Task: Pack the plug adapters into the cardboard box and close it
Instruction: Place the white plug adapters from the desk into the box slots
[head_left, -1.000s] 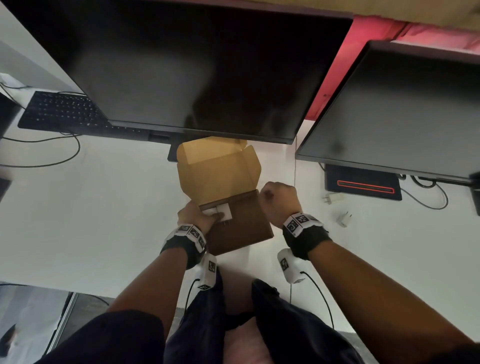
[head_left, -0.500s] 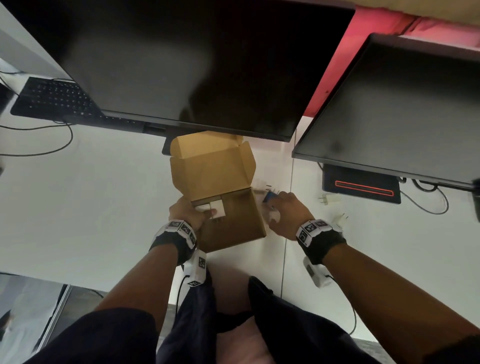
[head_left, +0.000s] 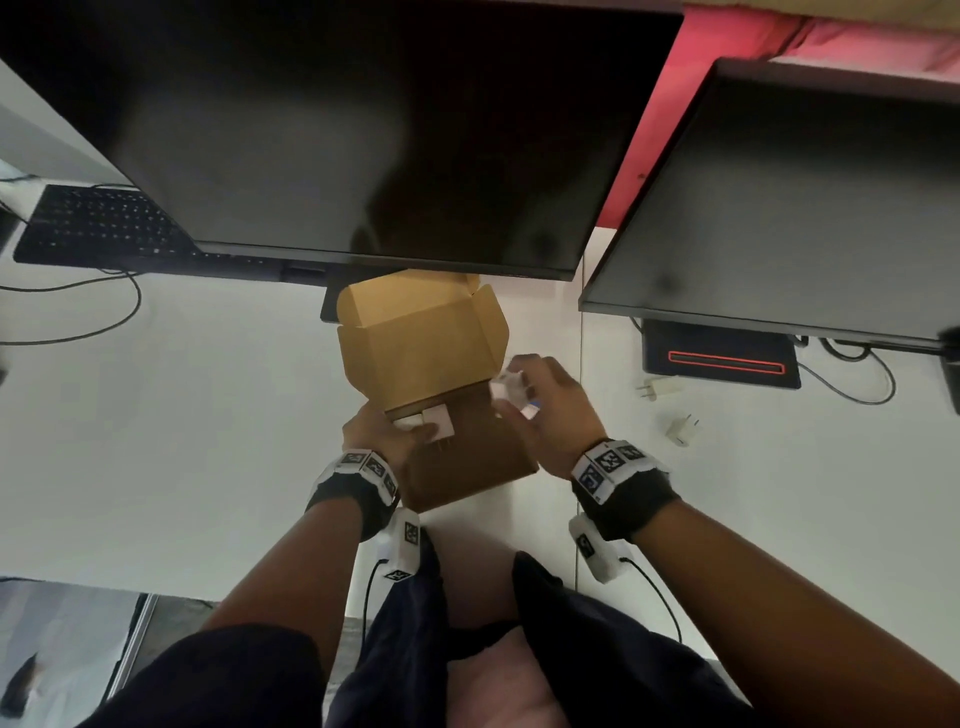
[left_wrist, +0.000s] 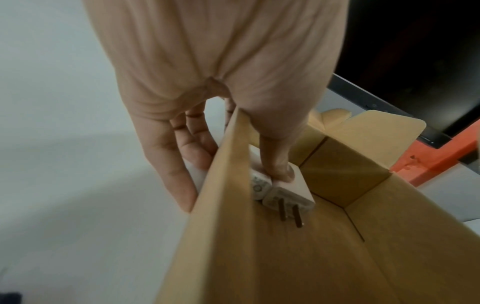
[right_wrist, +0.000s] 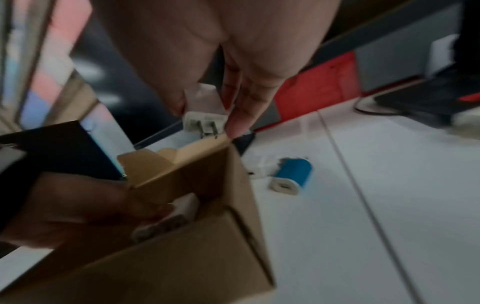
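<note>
Cardboard box (head_left: 470, 467) sits on the white worktop (head_left: 182, 415) in front of the person, its lid flap standing open toward the large monitor (head_left: 363, 130). Inside, against the left wall, lie two white plug adapters (left_wrist: 281, 192); one shows its two dark prongs pointing along the box floor. The left hand (head_left: 382, 434) straddles that wall: its thumb reaches inside and presses down on top of the adapters, while the other fingers (left_wrist: 179, 164) lie straight along the outside of the cardboard, so the wall and the adapters are pinched between thumb and fingers.

Over the box's right edge, the right hand (head_left: 545, 410) holds another white adapter (right_wrist: 203, 112). The thumb and fingers are clamped on its two sides, with the prongs pointing past the fingertips, just above the cardboard rim and apart from the adapters inside.

On the worktop just to the right of the box lies a blue adapter (right_wrist: 292, 176) on its side, with a small white piece (right_wrist: 259, 166) touching it or just beside it; blur hides which. Farther right, well apart from the box, two more white plug adapters (head_left: 657, 387) (head_left: 681, 430) rest near the base of a second monitor (head_left: 805, 208). A black keyboard (head_left: 98, 223) and a dark cable (head_left: 93, 312) lie at the far left.
</note>
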